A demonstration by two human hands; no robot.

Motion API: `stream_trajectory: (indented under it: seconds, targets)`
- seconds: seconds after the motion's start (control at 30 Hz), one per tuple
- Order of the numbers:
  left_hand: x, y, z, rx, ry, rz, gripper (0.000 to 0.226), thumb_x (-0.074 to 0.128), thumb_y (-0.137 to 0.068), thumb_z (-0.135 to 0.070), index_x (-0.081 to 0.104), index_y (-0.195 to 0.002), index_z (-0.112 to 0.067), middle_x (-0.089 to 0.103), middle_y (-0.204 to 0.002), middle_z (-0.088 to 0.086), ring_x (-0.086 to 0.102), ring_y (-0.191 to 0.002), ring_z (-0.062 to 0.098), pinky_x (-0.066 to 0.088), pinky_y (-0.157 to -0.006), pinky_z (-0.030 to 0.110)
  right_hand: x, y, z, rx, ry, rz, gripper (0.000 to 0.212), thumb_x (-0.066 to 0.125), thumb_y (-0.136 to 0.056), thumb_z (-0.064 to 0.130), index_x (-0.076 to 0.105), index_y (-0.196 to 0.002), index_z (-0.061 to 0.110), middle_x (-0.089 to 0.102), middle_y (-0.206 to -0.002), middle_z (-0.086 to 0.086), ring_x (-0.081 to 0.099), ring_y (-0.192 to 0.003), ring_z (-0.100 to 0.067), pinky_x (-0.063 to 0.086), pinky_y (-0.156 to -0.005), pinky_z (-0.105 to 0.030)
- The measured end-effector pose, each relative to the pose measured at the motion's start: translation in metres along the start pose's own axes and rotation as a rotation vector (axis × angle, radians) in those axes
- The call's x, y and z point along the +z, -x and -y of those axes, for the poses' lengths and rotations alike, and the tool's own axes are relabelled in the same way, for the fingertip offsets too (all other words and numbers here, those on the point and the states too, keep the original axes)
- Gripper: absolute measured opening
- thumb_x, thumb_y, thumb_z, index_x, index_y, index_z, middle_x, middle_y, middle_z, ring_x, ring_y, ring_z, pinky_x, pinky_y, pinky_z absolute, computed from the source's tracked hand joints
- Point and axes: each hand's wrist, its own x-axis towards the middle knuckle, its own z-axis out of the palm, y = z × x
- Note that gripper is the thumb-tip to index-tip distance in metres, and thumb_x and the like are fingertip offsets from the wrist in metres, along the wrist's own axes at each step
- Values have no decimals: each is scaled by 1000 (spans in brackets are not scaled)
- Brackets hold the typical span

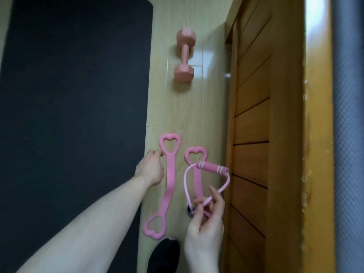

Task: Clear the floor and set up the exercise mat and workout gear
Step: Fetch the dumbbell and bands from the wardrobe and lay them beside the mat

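A black exercise mat [74, 107] lies unrolled on the left of the wooden floor. A pink dumbbell [184, 55] lies on the floor further ahead. Two pink resistance bands with heart-shaped ends lie side by side: the longer one [168, 184] nearer the mat, the other [196, 154] partly under a pink jump rope. My right hand [204, 227] pinches the rope's thin cord, and the foam handle [211, 168] hangs just above the second band. My left hand [150, 167] hovers at the mat's edge beside the first band, fingers loosely curled, holding nothing.
An orange-brown wooden door [254, 134] and its frame run along the right, close to the gear. A dark sock or foot [164, 255] shows at the bottom. A light floor strip [183, 107] separates mat and door.
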Motion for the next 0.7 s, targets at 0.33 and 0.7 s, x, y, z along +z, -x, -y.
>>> stream_trajectory:
  seconds: [0.33, 0.7]
  targets:
    - [21, 170, 47, -68, -7, 288, 42, 60, -92, -21, 56, -134, -26, 44, -129, -8, 60, -99, 16, 54, -82, 34, -74, 58, 56, 165, 140, 257, 79, 62, -98, 6, 19, -154, 43, 74, -95, 25, 71, -91, 3, 49, -67, -8]
    - [53, 331, 44, 20, 227, 188, 52, 55, -79, -21, 53, -127, -41, 45, -117, -20, 56, -95, 12, 50, -82, 28, -139, 172, 19, 200, 102, 270, 27, 55, -100, 2, 63, -112, 25, 78, -95, 10, 75, -76, -7, 58, -68, -23]
